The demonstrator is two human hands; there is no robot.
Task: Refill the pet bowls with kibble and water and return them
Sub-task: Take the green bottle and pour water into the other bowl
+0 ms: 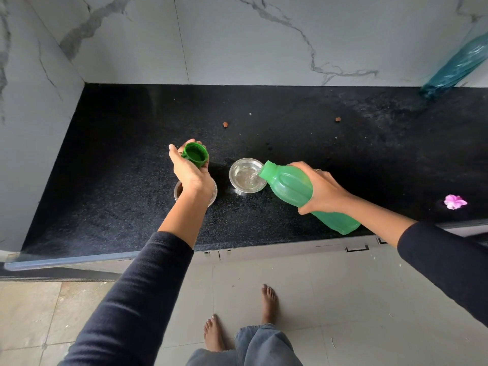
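Observation:
On the black counter (118,180) stand two small steel bowls. My right hand (320,190) grips a green plastic bottle (290,187), tilted with its mouth over the right bowl (237,184), and water runs into that bowl. My left hand (188,173) holds the dark green bottle cap (195,155), open side up, above the left bowl (214,192). My wrist hides most of that bowl; something brown shows at its left rim.
Two loose kibble pieces (225,124) (337,119) lie further back on the counter. A pink flower (454,202) lies at the right edge. A blue-green plastic item (456,64) leans against the marble wall at far right. My bare feet stand on the tiled floor below.

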